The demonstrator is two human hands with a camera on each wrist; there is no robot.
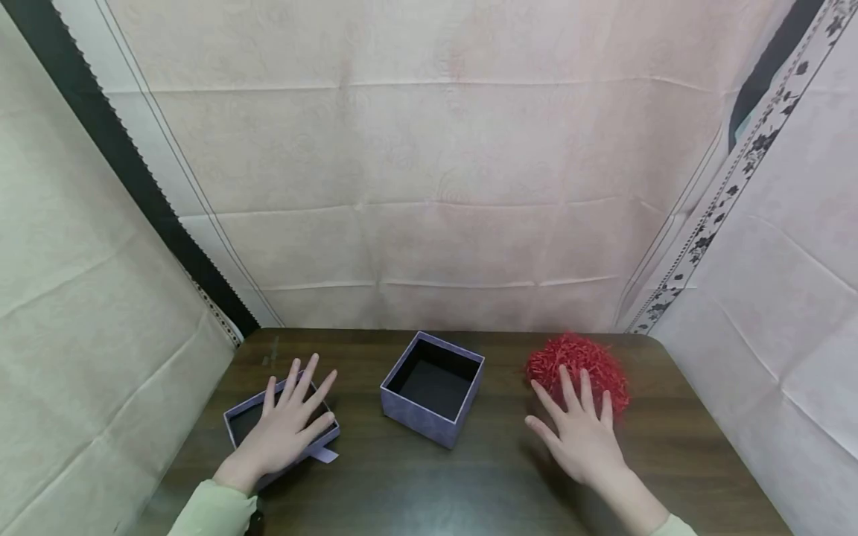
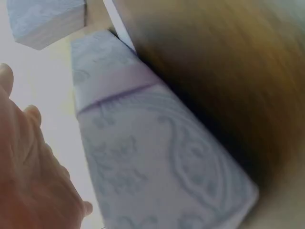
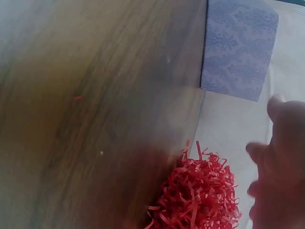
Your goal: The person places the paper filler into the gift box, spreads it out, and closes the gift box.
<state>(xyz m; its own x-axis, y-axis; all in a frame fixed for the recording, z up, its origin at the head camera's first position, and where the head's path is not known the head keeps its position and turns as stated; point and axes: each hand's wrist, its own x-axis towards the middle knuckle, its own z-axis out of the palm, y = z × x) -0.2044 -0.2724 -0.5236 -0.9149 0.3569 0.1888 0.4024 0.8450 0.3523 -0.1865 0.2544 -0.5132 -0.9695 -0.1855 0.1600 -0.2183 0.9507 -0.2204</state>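
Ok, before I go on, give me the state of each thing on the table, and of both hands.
Deep box: upright, open at the top, black inside showing.
Shallow box piece: open side up, dark inside partly hidden by the left hand.
Ribbon tab: sticking out from the shallow box piece.
Red shredded paper: loose, heaped.
Left hand: fingers spread, holding nothing.
Right hand: fingers spread, holding nothing.

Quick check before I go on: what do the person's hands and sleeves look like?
The left hand and right hand are bare, no gloves visible. The left sleeve is pale green; only a pale green edge of the right sleeve shows.
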